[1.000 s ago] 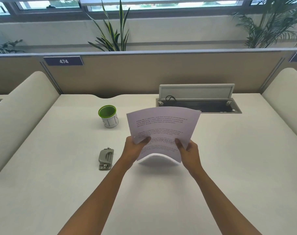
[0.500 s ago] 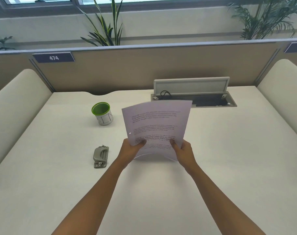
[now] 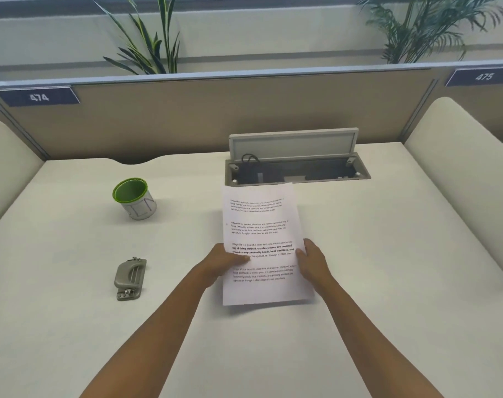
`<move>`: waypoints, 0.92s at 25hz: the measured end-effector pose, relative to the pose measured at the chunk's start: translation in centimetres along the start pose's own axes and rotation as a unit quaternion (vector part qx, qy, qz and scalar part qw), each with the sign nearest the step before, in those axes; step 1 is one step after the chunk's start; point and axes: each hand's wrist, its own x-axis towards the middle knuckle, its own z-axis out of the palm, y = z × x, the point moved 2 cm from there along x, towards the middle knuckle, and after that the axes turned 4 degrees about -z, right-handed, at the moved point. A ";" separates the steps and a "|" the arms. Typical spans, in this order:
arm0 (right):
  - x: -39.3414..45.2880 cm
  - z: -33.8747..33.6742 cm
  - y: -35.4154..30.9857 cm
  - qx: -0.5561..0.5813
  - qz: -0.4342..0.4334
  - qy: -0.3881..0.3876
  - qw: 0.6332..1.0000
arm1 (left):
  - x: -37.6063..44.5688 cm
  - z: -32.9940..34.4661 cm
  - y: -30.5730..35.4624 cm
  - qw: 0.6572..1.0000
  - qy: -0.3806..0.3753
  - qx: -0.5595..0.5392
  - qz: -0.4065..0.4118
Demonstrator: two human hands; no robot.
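Pinching the paper [image 3: 261,225] by its side edges, left hand [image 3: 224,261] and right hand [image 3: 312,262] hold it low; punch [image 3: 130,278] untouched, punching apparently outstanding.

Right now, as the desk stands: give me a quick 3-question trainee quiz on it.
1. True or false: the hole punch lies right of the paper.
2. Which holds the paper? A: left grip alone. B: right grip alone. C: both.
3. Fill in: the cup has a ___ rim.
Key: 1 false, the hole punch lies left of the paper; 2 C; 3 green.
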 end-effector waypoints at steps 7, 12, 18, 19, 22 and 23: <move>3.5 -5.6 2.8 -0.026 0.033 0.075 0.996 | 3.5 6.1 2.3 1.000 -0.002 -0.005 0.001; 6.1 -9.6 4.0 -0.033 0.063 0.129 0.989 | 5.8 9.4 4.4 0.997 0.065 0.001 0.036; 9.2 -14.2 5.4 -0.096 0.080 0.174 0.977 | 7.9 13.6 5.9 0.968 0.110 0.195 0.114; 9.6 -14.8 5.7 -0.112 0.088 0.185 0.972 | 8.1 14.5 5.6 0.944 0.112 0.279 0.139; 10.2 -16.4 6.2 -0.150 0.122 0.223 0.955 | 8.5 17.4 4.1 0.878 0.049 0.444 0.170; 10.3 -16.8 6.4 -0.155 0.127 0.232 0.952 | 8.6 18.3 3.4 0.865 0.025 0.471 0.173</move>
